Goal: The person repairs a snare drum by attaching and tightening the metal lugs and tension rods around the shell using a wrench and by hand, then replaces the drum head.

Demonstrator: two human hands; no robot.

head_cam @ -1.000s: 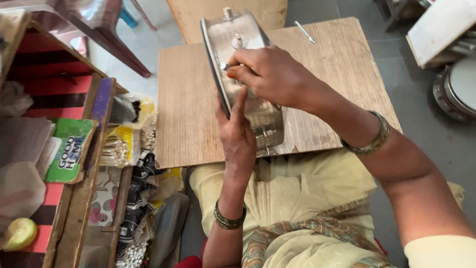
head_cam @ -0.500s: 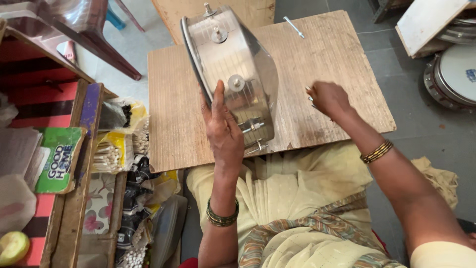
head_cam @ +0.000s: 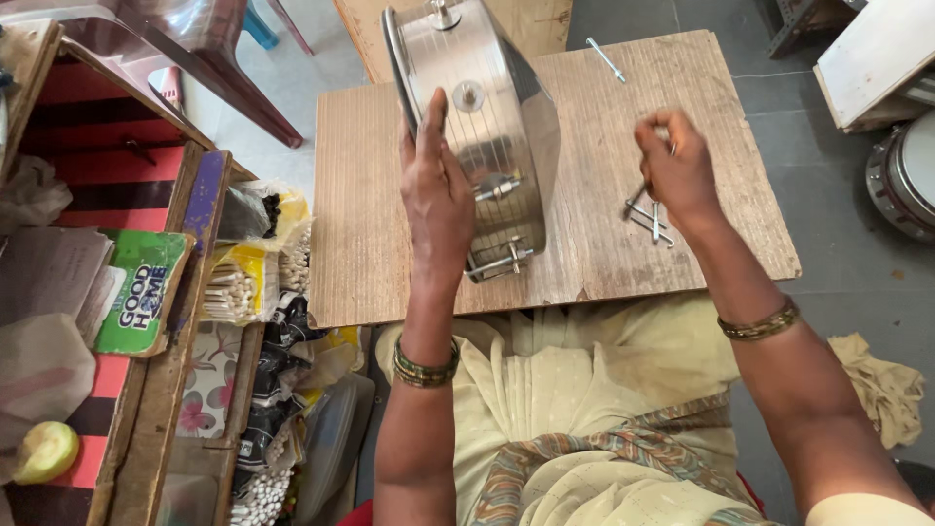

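Note:
A shiny steel drum shell (head_cam: 506,127) with bolts and hooks on its side stands on edge on a wooden board (head_cam: 360,253) across my lap. My left hand (head_cam: 438,195) lies flat against the shell's near side and steadies it. To the right, my right hand (head_cam: 677,170) pinches a thin metal rod (head_cam: 638,195) above a small heap of metal rods (head_cam: 653,224) on the board. A single rod (head_cam: 606,58) lies apart near the board's far edge.
Left of me stand a wooden crate (head_cam: 146,321) and bags of small white sticks (head_cam: 234,287), with dark packets below. A plastic chair (head_cam: 205,49) is at the far left. Another drum (head_cam: 906,180) and a white box (head_cam: 877,58) sit on the floor at right.
My right hand left the shell and moved right to the heap of rods, taking hold of one. The shell was tipped up onto its edge under my left hand.

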